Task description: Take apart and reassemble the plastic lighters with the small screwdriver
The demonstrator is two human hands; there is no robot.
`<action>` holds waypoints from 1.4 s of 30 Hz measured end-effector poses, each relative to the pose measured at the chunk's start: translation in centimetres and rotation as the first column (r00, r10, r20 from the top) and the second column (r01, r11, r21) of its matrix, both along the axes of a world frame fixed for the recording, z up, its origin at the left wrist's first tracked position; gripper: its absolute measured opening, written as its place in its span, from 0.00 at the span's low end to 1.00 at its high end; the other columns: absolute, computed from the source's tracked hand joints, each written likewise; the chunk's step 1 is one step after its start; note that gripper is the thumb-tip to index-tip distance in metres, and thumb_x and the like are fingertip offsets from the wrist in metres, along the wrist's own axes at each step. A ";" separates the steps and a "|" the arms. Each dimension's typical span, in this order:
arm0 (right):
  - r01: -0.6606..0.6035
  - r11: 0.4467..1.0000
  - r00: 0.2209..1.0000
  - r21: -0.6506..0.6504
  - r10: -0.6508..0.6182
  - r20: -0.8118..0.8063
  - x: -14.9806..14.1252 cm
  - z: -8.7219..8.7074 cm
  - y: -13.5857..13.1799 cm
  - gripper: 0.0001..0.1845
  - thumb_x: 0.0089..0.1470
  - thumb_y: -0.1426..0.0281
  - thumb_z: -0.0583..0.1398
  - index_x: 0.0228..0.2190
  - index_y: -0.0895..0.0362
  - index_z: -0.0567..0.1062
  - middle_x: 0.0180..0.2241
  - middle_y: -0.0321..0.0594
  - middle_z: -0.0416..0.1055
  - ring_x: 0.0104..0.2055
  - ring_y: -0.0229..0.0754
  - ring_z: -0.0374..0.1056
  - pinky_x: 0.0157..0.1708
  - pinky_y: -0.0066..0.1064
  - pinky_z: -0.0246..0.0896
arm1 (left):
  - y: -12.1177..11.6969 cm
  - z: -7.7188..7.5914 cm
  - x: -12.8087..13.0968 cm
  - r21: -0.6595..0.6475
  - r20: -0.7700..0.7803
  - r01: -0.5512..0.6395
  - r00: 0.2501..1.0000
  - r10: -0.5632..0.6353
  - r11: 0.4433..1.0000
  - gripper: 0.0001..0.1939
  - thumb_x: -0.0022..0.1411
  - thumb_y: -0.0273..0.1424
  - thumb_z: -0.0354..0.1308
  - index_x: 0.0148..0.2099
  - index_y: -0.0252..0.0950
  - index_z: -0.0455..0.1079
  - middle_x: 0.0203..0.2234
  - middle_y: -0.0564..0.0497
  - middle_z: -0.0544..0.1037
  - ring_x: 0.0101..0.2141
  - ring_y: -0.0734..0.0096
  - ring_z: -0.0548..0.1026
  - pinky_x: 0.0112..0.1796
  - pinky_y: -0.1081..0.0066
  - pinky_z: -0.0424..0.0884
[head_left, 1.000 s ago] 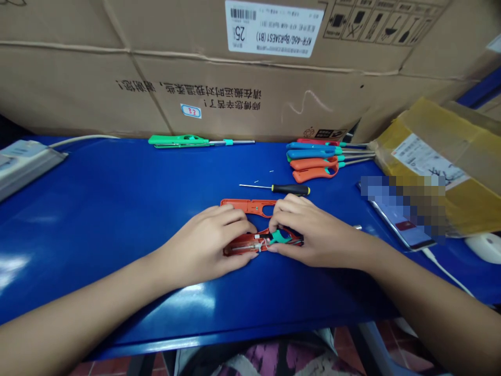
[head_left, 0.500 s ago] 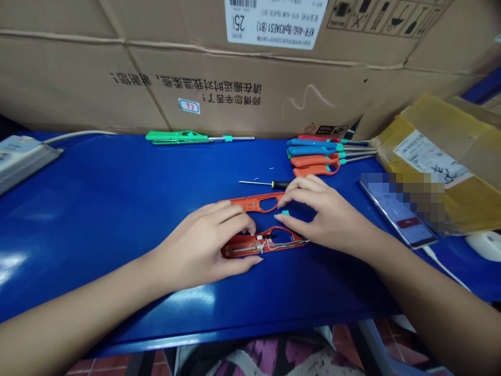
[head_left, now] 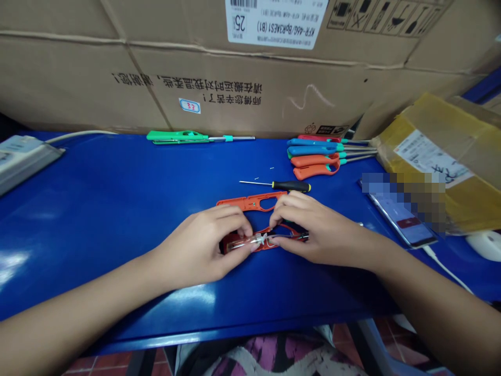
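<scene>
An orange half shell of a long gas lighter (head_left: 289, 228) lies open on the blue table, partly covered by both hands. My left hand (head_left: 207, 240) has its thumb and fingers closed around the clear fuel tank (head_left: 242, 243) over this shell. Closed in a pinch at the tank's valve end, my right hand (head_left: 317, 227) grips the lighter's inner parts, where a thin white tube (head_left: 269, 241) loops. A metal rod runs under that hand; just what the fingertips hold is partly hidden. Beyond them rests the other orange half shell (head_left: 250, 202).
Behind the shells is a black and yellow screwdriver (head_left: 291, 186) with small screws (head_left: 257, 178) near it. Green lighter parts (head_left: 178, 137) and several assembled lighters (head_left: 317, 160) lie along the large carton (head_left: 235, 68). A phone (head_left: 395, 214) and taped box (head_left: 438, 162) stand right, a power strip (head_left: 27, 159) left.
My right hand has moved left and down from the shell's handle end to the valve end. The clear tank now sits higher between my left fingers, and the screwdriver handle is uncovered.
</scene>
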State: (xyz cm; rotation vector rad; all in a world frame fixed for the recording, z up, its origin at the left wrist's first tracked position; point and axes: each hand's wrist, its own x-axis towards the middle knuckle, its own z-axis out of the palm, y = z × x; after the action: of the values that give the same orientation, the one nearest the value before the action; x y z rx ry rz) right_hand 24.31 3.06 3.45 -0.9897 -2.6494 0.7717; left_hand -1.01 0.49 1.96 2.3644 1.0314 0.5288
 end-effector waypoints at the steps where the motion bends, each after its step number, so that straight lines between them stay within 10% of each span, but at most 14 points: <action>1: 0.003 1.000 1.000 0.002 -0.003 -0.005 0.0 0.0 0.0 0.05 0.62 0.66 0.63 0.39 0.54 0.74 0.40 0.40 0.71 0.45 0.43 0.64 0.46 0.37 0.59 | 0.0 0.0 0.0 0.003 0.017 -0.026 1.000 0.026 1.000 0.07 0.69 0.35 0.58 0.41 0.38 0.73 0.33 0.52 0.76 0.34 0.70 0.73 0.34 0.69 0.68; 9: -0.013 0.998 0.999 0.054 0.015 -0.045 -0.3 -1.4 0.2 0.03 0.62 0.69 0.63 0.34 0.56 0.76 0.37 0.38 0.75 0.44 0.43 0.67 0.51 0.40 0.58 | 0.7 -0.6 -0.5 0.223 -0.054 -0.089 0.993 0.104 0.971 0.08 0.72 0.32 0.54 0.45 0.36 0.73 0.37 0.49 0.78 0.39 0.64 0.74 0.39 0.65 0.70; 15: 0.079 0.993 0.989 0.085 -0.067 -0.128 0.1 -0.3 0.4 0.08 0.66 0.70 0.57 0.32 0.55 0.71 0.36 0.39 0.73 0.43 0.42 0.66 0.46 0.36 0.59 | 0.4 -0.1 -0.2 0.240 -0.060 -0.066 0.995 0.082 0.969 0.12 0.70 0.38 0.57 0.50 0.37 0.72 0.45 0.47 0.77 0.43 0.61 0.73 0.45 0.61 0.72; 23: 0.007 1.000 0.972 0.002 -0.008 0.236 4.2 1.6 1.0 0.10 0.57 0.62 0.66 0.38 0.52 0.74 0.41 0.40 0.73 0.45 0.47 0.67 0.44 0.39 0.61 | 0.5 -0.3 -0.4 0.240 -0.129 -0.059 0.987 0.092 0.969 0.09 0.70 0.35 0.56 0.47 0.36 0.71 0.39 0.47 0.78 0.40 0.61 0.73 0.39 0.62 0.72; 32: 0.058 0.998 0.987 -0.001 -0.057 0.147 3.5 2.3 1.5 0.07 0.64 0.68 0.55 0.35 0.54 0.72 0.34 0.38 0.74 0.34 0.40 0.68 0.35 0.32 0.61 | 0.5 -0.4 -0.7 0.208 -0.131 0.010 0.991 0.017 0.978 0.11 0.69 0.39 0.60 0.47 0.39 0.74 0.42 0.48 0.76 0.42 0.62 0.75 0.40 0.64 0.73; 42: 0.085 0.989 0.967 0.117 -0.110 0.230 4.1 1.0 2.2 0.03 0.60 0.71 0.60 0.33 0.53 0.75 0.34 0.37 0.75 0.34 0.40 0.68 0.32 0.31 0.56 | 0.4 -0.1 -0.5 0.233 -0.148 0.011 0.989 0.024 0.972 0.15 0.66 0.43 0.62 0.49 0.38 0.75 0.43 0.46 0.76 0.41 0.61 0.74 0.41 0.62 0.73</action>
State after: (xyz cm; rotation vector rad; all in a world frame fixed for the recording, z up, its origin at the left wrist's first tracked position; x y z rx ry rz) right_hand 28.38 5.28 4.41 -1.2417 -2.7775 0.5133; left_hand -1.51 0.94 1.82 2.6430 1.0954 0.5046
